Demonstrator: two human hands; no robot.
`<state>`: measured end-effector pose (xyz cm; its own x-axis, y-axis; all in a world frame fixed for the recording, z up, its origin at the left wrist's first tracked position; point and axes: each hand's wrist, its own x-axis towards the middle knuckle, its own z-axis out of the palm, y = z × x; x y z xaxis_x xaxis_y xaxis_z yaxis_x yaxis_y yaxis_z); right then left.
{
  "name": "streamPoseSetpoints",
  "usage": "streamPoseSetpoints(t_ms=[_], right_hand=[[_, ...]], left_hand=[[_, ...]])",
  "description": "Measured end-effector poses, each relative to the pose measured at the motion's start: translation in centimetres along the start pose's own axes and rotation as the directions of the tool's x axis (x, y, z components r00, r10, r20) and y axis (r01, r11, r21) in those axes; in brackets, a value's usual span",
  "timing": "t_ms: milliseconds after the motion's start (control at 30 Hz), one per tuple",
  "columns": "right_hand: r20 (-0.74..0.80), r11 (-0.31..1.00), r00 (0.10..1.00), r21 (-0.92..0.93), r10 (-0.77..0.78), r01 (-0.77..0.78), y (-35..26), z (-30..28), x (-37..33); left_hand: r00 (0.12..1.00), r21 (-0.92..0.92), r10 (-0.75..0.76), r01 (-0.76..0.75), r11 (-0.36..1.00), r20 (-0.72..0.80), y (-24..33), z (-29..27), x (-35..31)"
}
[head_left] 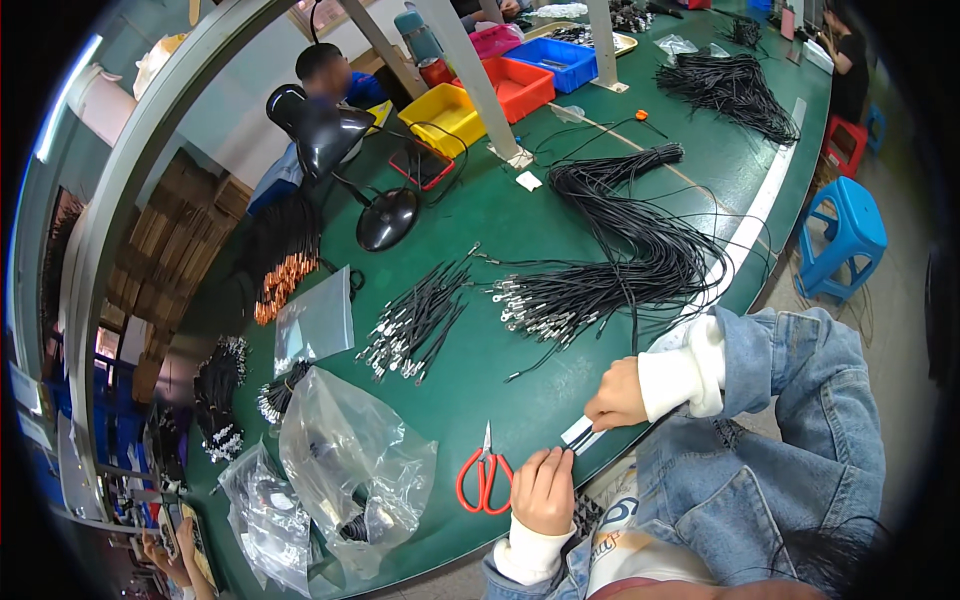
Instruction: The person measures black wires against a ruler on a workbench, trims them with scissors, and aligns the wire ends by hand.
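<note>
Faded-blue denim sleeve (740, 365) nearest; left hand (543, 490) and right hand (616, 396) flank thin black cable (583, 439) on flat white strip (572, 434), probably steadying it straight. Fingers curl inward, grip hidden, can't tell what's pinched. Red-handled metal scissors (485, 475) lie by left hand on green worktop (460, 400), likely for reach.

A thin, dark cable-like piece (584, 441) shows between the left hand (542, 492) and the right hand (614, 396), slanting up from the left fingertips toward the right hand. Beneath it lies a flat white strip (576, 431), running under the right hand; the dark piece's ends are hidden.
</note>
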<state>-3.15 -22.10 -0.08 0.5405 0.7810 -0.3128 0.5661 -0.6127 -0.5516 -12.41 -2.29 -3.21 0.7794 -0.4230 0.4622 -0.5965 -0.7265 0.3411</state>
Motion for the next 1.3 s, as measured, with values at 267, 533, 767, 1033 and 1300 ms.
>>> streamPoseSetpoints(t_ms=[267,533,767,1033,1300], right_hand=[[-0.093,1.000,0.996,0.003,-0.016,0.016,0.4,0.7,-0.9],[-0.113,1.000,0.993,-0.002,-0.027,0.027,0.5,1.5,0.7],[-0.171,0.999,0.985,0.026,-0.032,0.037,-0.4,3.0,1.1],[-0.115,0.992,0.986,-0.006,-0.122,0.122,-2.1,3.3,3.5],[-0.067,1.000,0.998,-0.018,-0.012,0.011,-1.0,1.9,2.7]], left_hand=[[0.998,-0.122,-0.047,0.052,0.991,0.047,1.6,1.6,3.4],[1.000,-0.223,-0.007,0.011,0.975,0.020,1.2,1.9,3.1],[0.997,-0.161,0.034,-0.022,0.987,0.074,0.6,1.2,2.2],[1.000,-0.056,0.005,-0.004,0.998,0.023,-0.1,-0.5,0.4],[0.989,-0.011,-0.141,0.141,0.990,-0.046,-0.1,-0.4,-1.0]])
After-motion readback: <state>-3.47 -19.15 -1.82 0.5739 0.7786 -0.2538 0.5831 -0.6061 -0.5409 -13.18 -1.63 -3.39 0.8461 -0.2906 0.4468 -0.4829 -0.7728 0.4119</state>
